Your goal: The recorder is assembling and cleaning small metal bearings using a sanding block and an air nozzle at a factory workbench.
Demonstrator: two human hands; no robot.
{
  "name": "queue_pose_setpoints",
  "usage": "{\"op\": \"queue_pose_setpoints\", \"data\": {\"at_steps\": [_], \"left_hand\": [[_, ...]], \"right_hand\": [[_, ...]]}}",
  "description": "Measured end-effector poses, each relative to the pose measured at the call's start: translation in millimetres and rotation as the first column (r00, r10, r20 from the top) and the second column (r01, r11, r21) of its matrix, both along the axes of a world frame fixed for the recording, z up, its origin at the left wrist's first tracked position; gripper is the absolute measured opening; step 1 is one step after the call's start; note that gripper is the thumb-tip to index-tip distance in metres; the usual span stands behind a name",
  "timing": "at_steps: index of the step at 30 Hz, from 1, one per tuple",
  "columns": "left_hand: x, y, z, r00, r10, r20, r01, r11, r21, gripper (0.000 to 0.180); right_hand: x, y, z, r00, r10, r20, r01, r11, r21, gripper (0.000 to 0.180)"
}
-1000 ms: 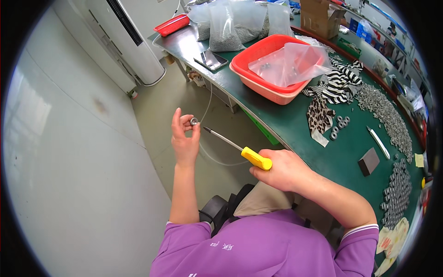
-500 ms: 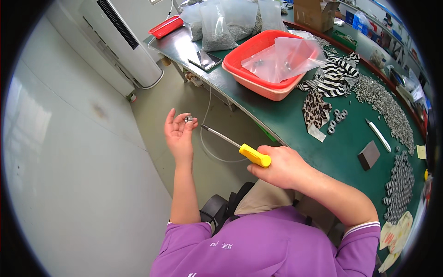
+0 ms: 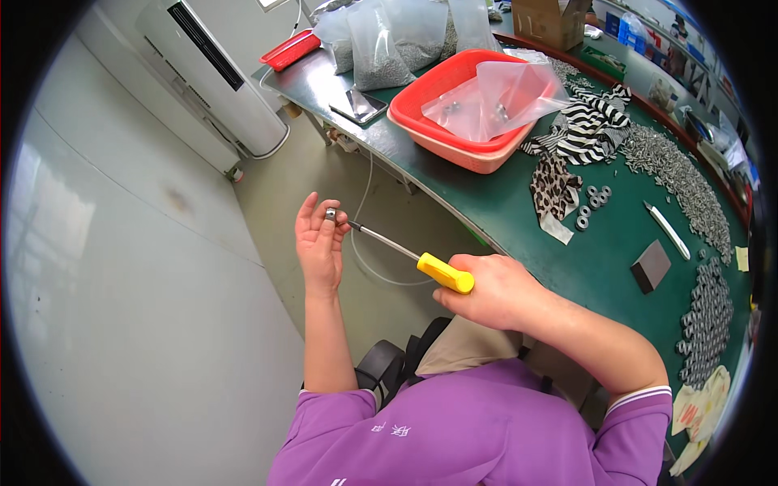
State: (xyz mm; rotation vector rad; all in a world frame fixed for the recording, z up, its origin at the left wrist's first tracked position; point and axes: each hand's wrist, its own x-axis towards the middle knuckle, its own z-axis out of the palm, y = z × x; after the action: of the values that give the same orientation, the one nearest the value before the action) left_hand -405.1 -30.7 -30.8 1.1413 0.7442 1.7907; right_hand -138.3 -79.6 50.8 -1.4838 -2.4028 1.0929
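Between the thumb and fingers of my left hand [image 3: 319, 249] is a small shiny metal ring [image 3: 331, 214], a dark hole showing in its side. My right hand [image 3: 496, 290] is closed round the yellow handle of a screwdriver [image 3: 444, 272]. Its thin metal shaft points up and left, and the dark tip is right by my left fingertips; whether it touches the ring I cannot tell. Both hands are raised in front of the table's near edge. A few similar metal rings [image 3: 596, 197] lie on the green table [image 3: 592, 267].
Nested red and pink baskets [image 3: 405, 113] with plastic bags stand on the table. Nearby are striped cloth [image 3: 596, 130], spotted cloth [image 3: 553, 186], a grey block [image 3: 651, 266], a white cutter [image 3: 668, 231], rows of rings [image 3: 703, 324] and heaped small metal pieces [image 3: 677, 174].
My left hand has shifted slightly right and turned the metal ring, whose side hole now shows. The screwdriver tip has come closer to the left fingers.
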Motion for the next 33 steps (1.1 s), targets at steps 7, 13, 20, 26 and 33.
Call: {"op": "queue_pose_setpoints", "data": {"at_steps": [7,13,20,26,33], "left_hand": [[-6,1,-8,0.974,-0.143,0.177,0.146,0.989,-0.004,0.036],[-13,8,-18,0.809,-0.368,0.458,0.363,0.926,0.102,0.022],[-4,9,-23,0.594,-0.427,0.682,0.474,0.87,0.132,0.022],[4,7,-18,0.496,-0.343,0.798,0.504,0.862,0.058,0.024],[12,6,-16,0.503,-0.356,0.788,0.495,0.866,0.076,0.027]], "right_hand": [[3,1,1,1.0,0.002,-0.017,-0.002,1.0,-0.014,0.037],[3,0,2,1.0,0.002,-0.023,-0.002,1.0,-0.01,0.037],[1,0,2,1.0,0.014,-0.017,-0.014,1.0,-0.022,0.037],[0,-1,0,1.0,0.015,-0.021,-0.015,1.0,-0.023,0.037],[-1,0,-2,1.0,0.006,-0.008,-0.006,1.0,-0.016,0.036]]}}
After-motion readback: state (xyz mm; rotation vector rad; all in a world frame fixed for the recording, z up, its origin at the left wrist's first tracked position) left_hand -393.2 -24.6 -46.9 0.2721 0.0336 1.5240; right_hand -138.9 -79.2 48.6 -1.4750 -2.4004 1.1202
